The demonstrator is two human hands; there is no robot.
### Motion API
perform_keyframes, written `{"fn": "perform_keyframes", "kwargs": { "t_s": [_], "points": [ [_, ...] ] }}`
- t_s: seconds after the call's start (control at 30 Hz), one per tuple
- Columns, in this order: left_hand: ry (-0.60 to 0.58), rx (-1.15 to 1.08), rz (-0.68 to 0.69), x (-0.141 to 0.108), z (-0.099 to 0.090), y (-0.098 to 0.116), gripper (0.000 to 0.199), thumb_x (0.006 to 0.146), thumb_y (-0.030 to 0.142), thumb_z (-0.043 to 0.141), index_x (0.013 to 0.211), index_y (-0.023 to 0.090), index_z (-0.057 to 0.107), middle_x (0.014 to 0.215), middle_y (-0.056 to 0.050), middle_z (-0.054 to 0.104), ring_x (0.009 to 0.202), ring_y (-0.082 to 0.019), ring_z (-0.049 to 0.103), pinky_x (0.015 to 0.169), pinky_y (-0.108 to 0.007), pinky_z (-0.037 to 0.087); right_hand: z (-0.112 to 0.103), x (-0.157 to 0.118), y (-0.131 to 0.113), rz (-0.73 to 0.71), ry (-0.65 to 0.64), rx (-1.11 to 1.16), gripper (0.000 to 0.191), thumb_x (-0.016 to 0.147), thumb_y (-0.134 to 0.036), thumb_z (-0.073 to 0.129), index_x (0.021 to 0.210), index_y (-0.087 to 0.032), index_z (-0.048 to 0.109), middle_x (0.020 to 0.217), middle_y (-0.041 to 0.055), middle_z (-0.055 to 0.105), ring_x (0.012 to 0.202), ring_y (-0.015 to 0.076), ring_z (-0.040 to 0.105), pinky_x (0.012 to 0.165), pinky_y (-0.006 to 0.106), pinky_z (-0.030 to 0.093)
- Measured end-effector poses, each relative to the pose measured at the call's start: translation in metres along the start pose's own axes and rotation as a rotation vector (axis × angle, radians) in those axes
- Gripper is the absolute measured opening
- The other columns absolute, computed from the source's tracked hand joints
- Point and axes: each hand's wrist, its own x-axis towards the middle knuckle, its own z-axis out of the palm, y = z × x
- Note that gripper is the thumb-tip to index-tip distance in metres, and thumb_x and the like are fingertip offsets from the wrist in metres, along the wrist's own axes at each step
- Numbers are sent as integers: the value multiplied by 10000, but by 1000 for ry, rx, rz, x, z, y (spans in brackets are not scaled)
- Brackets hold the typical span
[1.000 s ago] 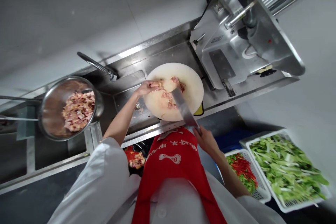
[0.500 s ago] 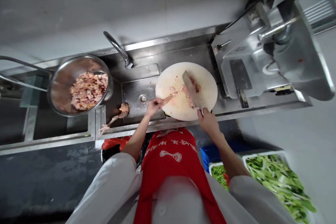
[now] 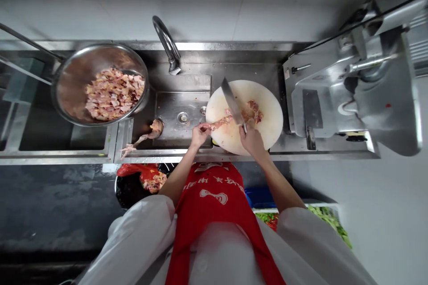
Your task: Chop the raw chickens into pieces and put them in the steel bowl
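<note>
My right hand grips the handle of a cleaver, whose blade points up and left over the round white cutting board. My left hand pinches the end of a strip of raw meat at the board's left edge. The strip reaches toward the blade. Chopped meat lies right of the cleaver on the board. A leg-shaped piece of raw poultry rests over the front-left edge of the sink.
A steel bowl with chopped meat stands at the left. A faucet rises behind the sink. Right of the board are a machine and a second cleaver. Below are a black container and vegetable baskets.
The view has shifted and turned. My right hand has moved left with the cleaver relative to the board, and the blade is now left of the chopped meat. My left hand still holds the strip.
</note>
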Motion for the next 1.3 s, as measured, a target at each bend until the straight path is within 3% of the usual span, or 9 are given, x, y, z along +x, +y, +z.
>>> {"fn": "perform_keyframes", "kwargs": {
  "t_s": [0.13, 0.23, 0.37, 0.53, 0.73, 0.93, 1.1, 1.17, 1.3],
  "points": [
    [-4, 2, 12, 3, -1, -3, 217, 694, 299, 753, 818, 149, 658, 673, -5, 641, 551, -109, 588, 583, -253, 502, -1, -3, -25, 24, 125, -4, 511, 1037, -459, 266, 1191, -80, 572, 957, 204, 694, 846, 273, 660, 735, 333, 441],
    [-4, 15, 5, 6, 3, -5, 191, 701, 284, 736, 812, 156, 649, 647, 9, 621, 540, -106, 574, 575, -244, 487, 33, -10, -29, 65, -89, -65, 461, 1037, -398, 294, 1121, -69, 607, 957, 214, 701, 857, 257, 665, 733, 313, 443],
    [2, 122, 99, 3, 9, -4, 161, 728, 284, 727, 787, 161, 640, 699, -7, 626, 595, -111, 572, 609, -244, 477, 60, -24, 5, 53, -226, -124, 420, 1028, -390, 345, 1114, -86, 622, 945, 181, 712, 854, 234, 664, 721, 289, 443],
    [-53, 443, 437, -16, 9, -5, 71, 855, 215, 618, 814, 184, 666, 899, -67, 664, 846, -171, 616, 804, -312, 502, 27, -42, 29, 13, -192, -151, 362, 1013, -398, 392, 1042, -140, 643, 880, 141, 709, 799, 244, 659, 700, 305, 440],
    [-143, 596, 691, -34, 5, -21, 170, 951, 194, 519, 887, 192, 676, 1008, -94, 693, 988, -201, 617, 912, -373, 491, 19, -36, -25, -31, 133, -37, 445, 1053, -427, 295, 1141, -103, 587, 951, 166, 707, 827, 235, 664, 689, 296, 408],
    [-160, 645, 675, -33, 11, -27, 177, 967, 204, 508, 889, 185, 666, 995, -87, 696, 989, -195, 624, 924, -376, 491, 62, -48, 3, 89, -245, -131, 367, 1039, -381, 388, 1062, -98, 622, 909, 169, 723, 807, 220, 676, 665, 271, 375],
    [-214, 584, 643, -41, 6, -19, 147, 947, 216, 542, 933, 187, 685, 1077, -99, 664, 1048, -192, 625, 930, -352, 517, 29, -68, 33, 81, -248, -160, 348, 1025, -401, 410, 1040, -129, 626, 860, 145, 720, 779, 232, 670, 671, 278, 384],
    [-117, 520, 618, -48, -2, -16, 135, 936, 242, 573, 970, 180, 687, 1145, -115, 622, 1035, -187, 622, 850, -315, 539, 8, -69, 20, 114, -119, -166, 383, 1029, -416, 381, 1076, -115, 613, 831, 154, 714, 740, 239, 664, 655, 288, 384],
    [319, 404, 565, -59, -12, -14, 153, 962, 257, 556, 943, 154, 668, 1062, -113, 583, 892, -151, 585, 779, -286, 511, -5, -65, -23, 94, 167, -52, 474, 1046, -462, 284, 1167, -105, 572, 908, 171, 715, 796, 246, 683, 677, 291, 412]
  ]
}}
